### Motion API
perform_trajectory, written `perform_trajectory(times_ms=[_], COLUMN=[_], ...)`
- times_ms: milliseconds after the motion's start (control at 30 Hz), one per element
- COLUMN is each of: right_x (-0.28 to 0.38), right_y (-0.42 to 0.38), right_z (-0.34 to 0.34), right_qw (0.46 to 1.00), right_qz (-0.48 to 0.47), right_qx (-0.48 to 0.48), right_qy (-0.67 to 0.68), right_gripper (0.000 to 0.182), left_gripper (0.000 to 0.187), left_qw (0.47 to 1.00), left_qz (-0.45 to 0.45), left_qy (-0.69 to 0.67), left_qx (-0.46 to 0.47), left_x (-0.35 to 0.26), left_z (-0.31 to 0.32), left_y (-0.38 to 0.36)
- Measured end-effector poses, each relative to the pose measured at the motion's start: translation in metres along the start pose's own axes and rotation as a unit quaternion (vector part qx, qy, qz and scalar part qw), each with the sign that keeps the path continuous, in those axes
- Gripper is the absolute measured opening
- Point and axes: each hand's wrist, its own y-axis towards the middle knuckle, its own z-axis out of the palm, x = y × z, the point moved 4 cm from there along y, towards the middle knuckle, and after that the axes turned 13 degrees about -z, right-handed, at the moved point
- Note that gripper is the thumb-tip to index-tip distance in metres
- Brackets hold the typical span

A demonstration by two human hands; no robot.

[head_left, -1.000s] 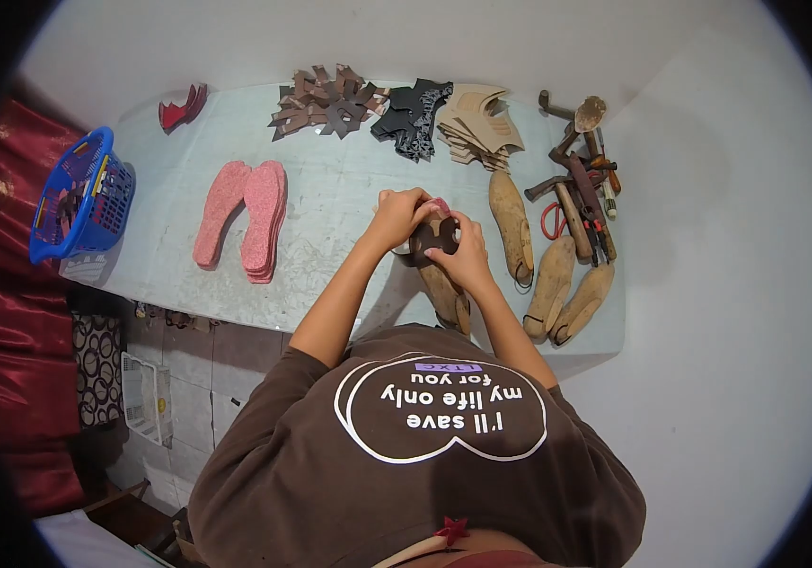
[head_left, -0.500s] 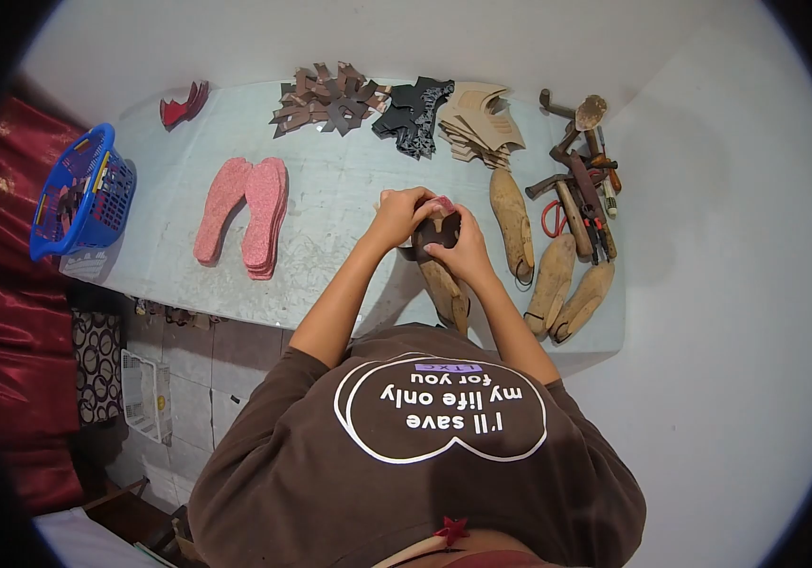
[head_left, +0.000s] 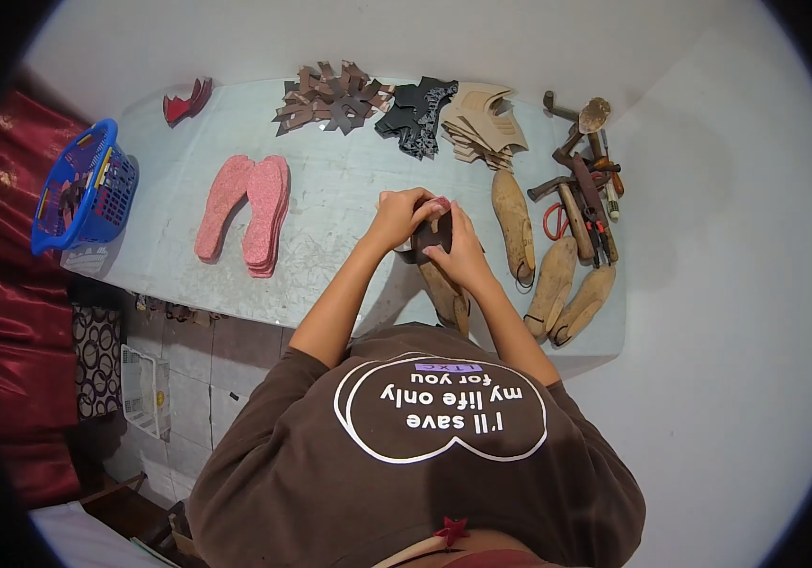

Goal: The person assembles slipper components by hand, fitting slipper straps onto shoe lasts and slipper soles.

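Observation:
Near the table's front edge, a wooden shoe last [head_left: 445, 295] points away from me with a dark brown shoe upper [head_left: 432, 246] wrapped around its far part. My left hand [head_left: 403, 218] is closed on the upper's far left end, fingers pinching near a small pink-red edge [head_left: 441, 204]. My right hand [head_left: 460, 254] grips the upper from the right side, its thumb pressed on the brown piece. Both hands partly hide the upper and the toe of the last. Another wooden last [head_left: 512, 222] lies just right of my right hand.
Pink insoles [head_left: 269, 213] lie in stacks at left. Brown pieces [head_left: 335, 99], black pieces [head_left: 415, 114] and beige pieces [head_left: 486, 123] line the back. Hammers and pliers [head_left: 595, 227] are at right, beside two more lasts [head_left: 553, 284]. A blue basket [head_left: 117, 199] stands at the left edge.
My right hand's fingers have shifted slightly over the upper near its far end. Both hands otherwise stay in place on it, and the last has hardly moved.

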Motion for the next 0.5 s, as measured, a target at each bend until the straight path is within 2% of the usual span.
perform_trajectory(times_ms=[100,167,200,267,300,367,500], right_x=[-0.001,-0.001,-0.002,-0.003,-0.003,-0.003,-0.008], right_y=[0.001,0.002,0.002,0.002,0.002,0.003,0.005], right_z=[0.0,0.0,-0.001,-0.001,-0.001,-0.005,-0.011], right_qw=[0.999,0.999,0.999,0.998,0.998,0.998,0.993], right_qz=[0.012,0.018,0.021,0.024,0.033,0.043,0.053], right_qx=[-0.011,-0.018,-0.023,-0.028,-0.028,-0.028,-0.006], right_qy=[0.033,0.037,0.042,0.049,0.046,0.042,0.104], right_gripper=[0.09,0.09,0.09,0.09,0.09,0.091,0.084], left_gripper=[0.028,0.035,0.035,0.048,0.048,0.06,0.063], left_qw=[1.0,0.989,0.989,0.992,0.992,0.986,0.988], left_qz=[-0.005,-0.065,-0.065,-0.009,-0.01,-0.016,-0.03], left_qy=[-0.019,-0.079,-0.078,-0.023,-0.022,-0.076,-0.078], left_qx=[0.017,0.104,0.105,0.124,0.124,0.145,0.13], left_x=[-0.003,-0.003,-0.001,0.0,0.001,0.002,0.007], left_z=[-0.003,-0.003,-0.004,-0.005,-0.006,-0.005,-0.004], left_y=[0.001,0.002,0.003,0.002,0.002,0.002,0.002])
